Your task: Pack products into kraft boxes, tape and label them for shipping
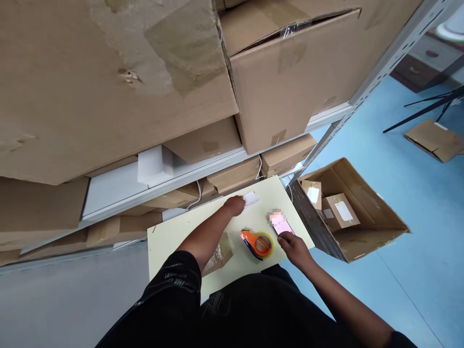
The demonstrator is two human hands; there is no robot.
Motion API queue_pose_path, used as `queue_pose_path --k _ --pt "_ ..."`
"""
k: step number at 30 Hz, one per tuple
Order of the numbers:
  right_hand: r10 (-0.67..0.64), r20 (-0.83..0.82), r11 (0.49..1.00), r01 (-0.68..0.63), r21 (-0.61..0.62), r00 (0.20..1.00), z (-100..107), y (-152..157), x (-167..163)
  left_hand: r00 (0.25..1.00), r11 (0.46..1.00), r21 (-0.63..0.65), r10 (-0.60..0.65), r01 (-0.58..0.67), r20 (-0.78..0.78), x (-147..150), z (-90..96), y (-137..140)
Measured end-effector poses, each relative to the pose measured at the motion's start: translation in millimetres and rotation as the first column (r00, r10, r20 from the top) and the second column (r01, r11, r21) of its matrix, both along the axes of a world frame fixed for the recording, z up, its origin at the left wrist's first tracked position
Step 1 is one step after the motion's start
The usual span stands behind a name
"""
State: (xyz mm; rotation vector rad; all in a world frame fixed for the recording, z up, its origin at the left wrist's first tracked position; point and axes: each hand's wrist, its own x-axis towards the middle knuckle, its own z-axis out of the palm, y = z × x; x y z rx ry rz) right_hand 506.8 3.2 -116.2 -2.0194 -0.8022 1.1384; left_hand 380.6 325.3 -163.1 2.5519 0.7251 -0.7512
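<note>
My left hand reaches over the far side of a pale yellow table, its fingers closed at the near end of a small white paper slip. My right hand grips the lower edge of a phone with a lit pink screen; whether the phone is lifted off the table, I cannot tell. Between the hands lies an orange and blue tape dispenser with a yellow-edged roll. Partly covered by my left forearm, a small cardboard box with shiny clear tape or plastic sits on the table.
Shelving with large cardboard boxes rises close in front. Right of the table stands a big open carton with small labelled boxes inside. A flattened cardboard piece and black stand legs are on the blue floor.
</note>
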Motion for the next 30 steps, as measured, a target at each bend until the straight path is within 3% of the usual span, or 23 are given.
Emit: queue_pose_path --k 8,12,15,19,22,24,27,30 --pt "0.099 0.01 0.995 -0.099 -0.023 0.995 -2.6 19.6 -8.9 0.982 0.991 -0.046 0.129 -0.124 0.137 -8.0 4.8 -5.5" --pt "0.165 0.118 0.985 -0.156 -0.078 0.979 -6.5 40.3 -4.7 0.956 0.982 -0.082 0.184 -0.169 0.228 -14.9 16.6 -0.6" --pt "0.164 0.256 0.986 -0.149 -0.076 0.953 -15.3 69.1 2.8 0.91 0.993 -0.044 0.121 -0.112 0.396 -14.2 30.6 4.2" --pt "0.087 0.45 0.985 -0.143 0.092 0.889 -32.2 124.7 12.9 0.841 0.997 0.073 -0.018 -0.026 0.541 2.9 49.1 0.4" --pt "0.033 0.415 0.98 -0.112 0.167 0.909 -45.6 165.3 21.4 0.793 0.992 0.121 -0.055 -0.024 0.607 21.0 55.0 -11.7" --pt "-0.045 0.309 0.989 -0.002 0.148 0.95 -54.6 183.2 29.6 0.761 0.981 0.119 0.041 -0.153 0.647 29.9 51.2 -20.2" --pt "-0.195 0.142 0.98 0.187 0.068 0.971 -66.6 192.7 45.9 0.728 0.915 0.02 0.307 -0.403 0.613 35.7 33.2 -28.8" --pt "-0.322 0.025 0.944 0.319 0.079 0.946 -75.0 190.1 62.4 0.803 0.902 -0.045 0.405 -0.43 0.437 35.3 8.6 -32.7"
